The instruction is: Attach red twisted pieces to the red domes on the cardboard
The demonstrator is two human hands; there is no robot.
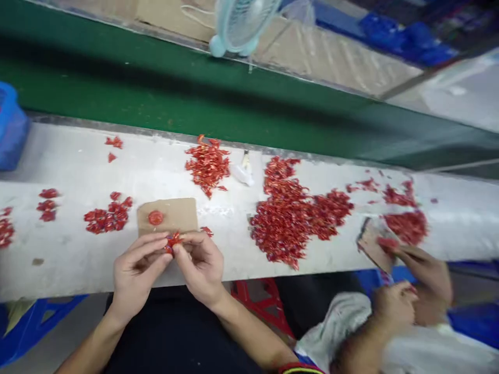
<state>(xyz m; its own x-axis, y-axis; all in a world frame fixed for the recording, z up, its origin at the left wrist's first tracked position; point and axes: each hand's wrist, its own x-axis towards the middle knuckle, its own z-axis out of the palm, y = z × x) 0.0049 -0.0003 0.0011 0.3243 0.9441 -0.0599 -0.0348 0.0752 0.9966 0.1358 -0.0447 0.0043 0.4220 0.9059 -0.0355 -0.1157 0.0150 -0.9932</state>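
My left hand [140, 270] and my right hand [201, 265] meet above the near edge of a cardboard piece [179, 212]. Between their fingertips they pinch one small red plastic part [173, 240], partly hidden by the fingers. A round red disc [156, 217] lies on the cardboard just beyond my left hand. Left of the cardboard is a cluster of red assembled pieces [108, 214]. Farther back sits a pile of small orange-red parts [208, 165], and a few loose red bits [206, 231] lie close to my right hand.
A large heap of red parts [284, 218] spreads over the white table [230, 249] to the right. Beyond it, a co-worker's hands [397, 306] work by another red pile [407, 227]. A blue basket [11, 130] stands at far left, a fan [245, 23] on the shelf behind.
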